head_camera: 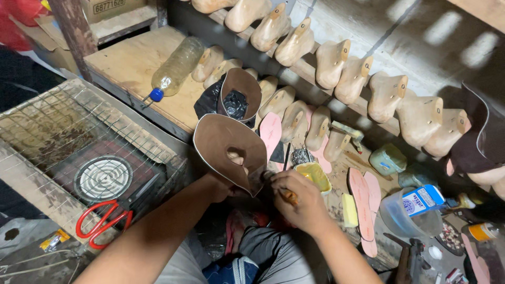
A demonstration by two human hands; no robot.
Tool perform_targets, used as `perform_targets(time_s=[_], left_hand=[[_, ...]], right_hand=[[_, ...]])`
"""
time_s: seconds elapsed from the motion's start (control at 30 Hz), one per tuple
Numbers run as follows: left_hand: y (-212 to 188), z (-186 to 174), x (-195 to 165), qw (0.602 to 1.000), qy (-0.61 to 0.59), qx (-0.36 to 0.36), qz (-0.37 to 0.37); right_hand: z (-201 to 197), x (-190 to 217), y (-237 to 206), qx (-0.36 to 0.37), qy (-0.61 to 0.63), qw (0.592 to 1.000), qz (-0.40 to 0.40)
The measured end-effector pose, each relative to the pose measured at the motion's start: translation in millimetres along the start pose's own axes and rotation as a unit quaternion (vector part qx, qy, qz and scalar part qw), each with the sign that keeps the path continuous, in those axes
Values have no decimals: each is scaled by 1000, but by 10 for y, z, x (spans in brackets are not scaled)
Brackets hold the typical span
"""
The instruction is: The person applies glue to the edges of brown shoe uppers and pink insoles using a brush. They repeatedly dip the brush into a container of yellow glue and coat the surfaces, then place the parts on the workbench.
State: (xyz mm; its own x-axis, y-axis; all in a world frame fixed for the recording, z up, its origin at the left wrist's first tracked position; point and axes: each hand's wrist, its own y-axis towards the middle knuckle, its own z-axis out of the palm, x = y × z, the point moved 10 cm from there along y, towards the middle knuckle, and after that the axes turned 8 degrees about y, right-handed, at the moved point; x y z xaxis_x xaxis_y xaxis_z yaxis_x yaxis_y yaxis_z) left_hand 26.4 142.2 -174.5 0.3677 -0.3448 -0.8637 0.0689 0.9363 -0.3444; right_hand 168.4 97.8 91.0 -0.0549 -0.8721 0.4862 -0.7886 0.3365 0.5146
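My left hand (227,181) holds up a brown leather shoe upper (223,142), fingers poking through its opening. My right hand (297,199) grips a small brush with a wooden handle (286,195), its tip touching the lower right edge of the upper. A yellow-stained glue tin (314,175) sits just beyond the right hand. A second brown upper (242,89) stands behind, over a black plastic bag (210,100).
Rows of wooden shoe lasts (336,66) line the shelves ahead. Pink insoles (363,194) lie at right near a yellow sponge (349,210) and plastic jug (402,215). At left, a wire grate covers a coil heater (102,178); red scissors (102,221) and a plastic bottle (176,66) lie nearby.
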Motion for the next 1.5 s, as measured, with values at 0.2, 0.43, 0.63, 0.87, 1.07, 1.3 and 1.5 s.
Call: perform_targets(time_s=[0.2, 0.43, 0.63, 0.87, 1.07, 1.3, 1.5], left_hand=[[-236, 282, -349, 999, 33, 12, 23], [-579, 817, -948, 972, 92, 163, 140], [-689, 515, -631, 982, 89, 154, 54], [-566, 390, -782, 988, -11, 120, 95], [-199, 430, -456, 994, -28, 58, -85], [-134, -543, -988, 946, 3, -292, 144], [7, -810, -1538, 875, 40, -409, 256]], right_hand=[[170, -242, 20, 11, 65, 996, 55], [122, -589, -157, -18, 96, 990, 99], [-283, -1005, -396, -148, 205, 940, 230], [-104, -956, -113, 26, 131, 918, 373], [-141, -1247, 322, 5, 67, 950, 305], [-761, -2575, 179, -165, 155, 891, 393], [-1118, -2958, -5, -265, 84, 886, 370]])
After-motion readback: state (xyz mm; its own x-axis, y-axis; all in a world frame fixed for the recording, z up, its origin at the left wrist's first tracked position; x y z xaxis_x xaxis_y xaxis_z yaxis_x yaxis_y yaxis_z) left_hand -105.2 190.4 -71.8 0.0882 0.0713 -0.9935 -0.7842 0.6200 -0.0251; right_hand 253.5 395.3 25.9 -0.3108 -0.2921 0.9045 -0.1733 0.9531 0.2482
